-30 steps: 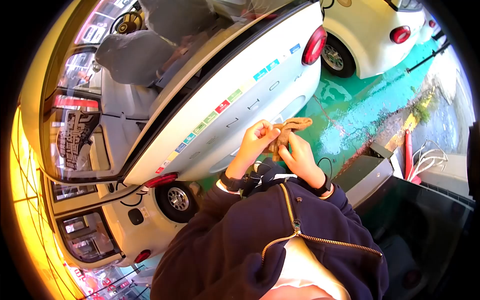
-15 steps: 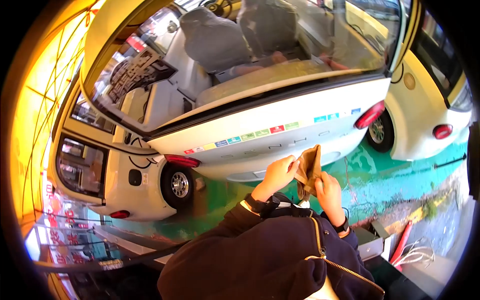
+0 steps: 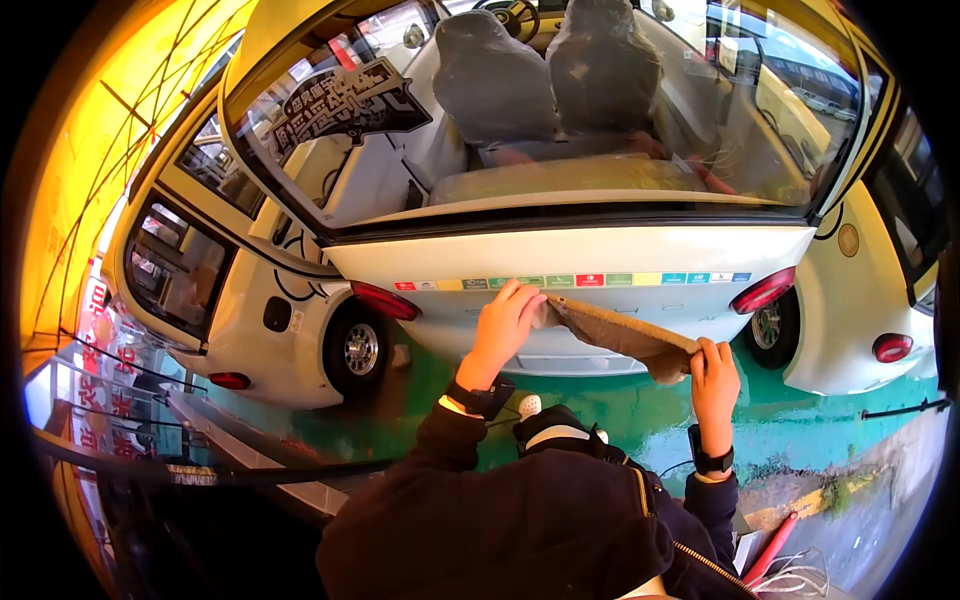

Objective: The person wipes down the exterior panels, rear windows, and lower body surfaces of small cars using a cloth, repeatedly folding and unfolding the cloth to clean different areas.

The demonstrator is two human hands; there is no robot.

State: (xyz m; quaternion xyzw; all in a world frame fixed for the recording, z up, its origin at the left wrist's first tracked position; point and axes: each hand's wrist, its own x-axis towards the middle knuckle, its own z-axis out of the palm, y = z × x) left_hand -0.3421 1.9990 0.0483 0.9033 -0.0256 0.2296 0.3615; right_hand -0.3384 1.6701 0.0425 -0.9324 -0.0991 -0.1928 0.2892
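While I watch from afar through the head camera, my left hand (image 3: pixel 505 325) and right hand (image 3: pixel 716 385) each pinch an end of the brown cloth (image 3: pixel 630 340), which sags between them before the white vehicle (image 3: pixel 590 252). Inside the vehicle sit two seats (image 3: pixel 495 80), apparently plastic-wrapped, though reflections blur them, and a steering wheel (image 3: pixel 537 16).

Between the left hand (image 3: pixel 503 325) and the right hand (image 3: pixel 714 388), the spread brown cloth (image 3: pixel 622 336) bars a straight crossing; under it, room opens above the green floor (image 3: pixel 645 405). Ahead of both hands, the white vehicle rear (image 3: pixel 570 245) blocks passage; behind them, the dark jacket (image 3: pixel 500 520) does.
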